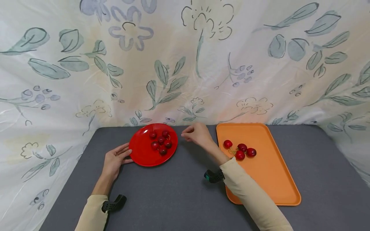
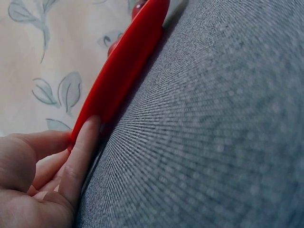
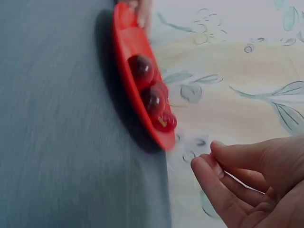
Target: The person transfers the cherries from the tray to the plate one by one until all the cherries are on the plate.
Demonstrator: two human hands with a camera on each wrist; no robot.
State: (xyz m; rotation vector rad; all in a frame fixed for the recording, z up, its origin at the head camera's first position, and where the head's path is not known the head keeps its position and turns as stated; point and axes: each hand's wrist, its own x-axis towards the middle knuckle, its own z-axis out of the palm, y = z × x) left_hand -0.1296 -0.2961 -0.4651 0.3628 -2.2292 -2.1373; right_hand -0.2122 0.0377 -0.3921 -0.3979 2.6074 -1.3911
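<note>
A round red plate point(image 1: 144, 157) bears several dark red cherries point(image 1: 161, 140). At the plate's left rim, my left hand point(image 1: 114, 159) holds its edge between thumb and fingers; the left wrist view shows the thumb point(image 2: 85, 147) against the plate's outer side. Just right of the plate, apart from it, hovers my right hand point(image 1: 198, 134). Its thumb and forefinger tips are close together, and in the right wrist view no cherry shows between those fingers point(image 3: 213, 185). Several more cherries point(image 1: 240, 155) lie on an orange tray point(image 1: 271, 179), in its upper left part.
Both plate and tray stand on a dark grey table point(image 1: 173, 199). A pale cloth point(image 1: 185, 93) with painted flowers and leaves hangs behind the table. The right forearm point(image 1: 248, 189) crosses over the tray's left side.
</note>
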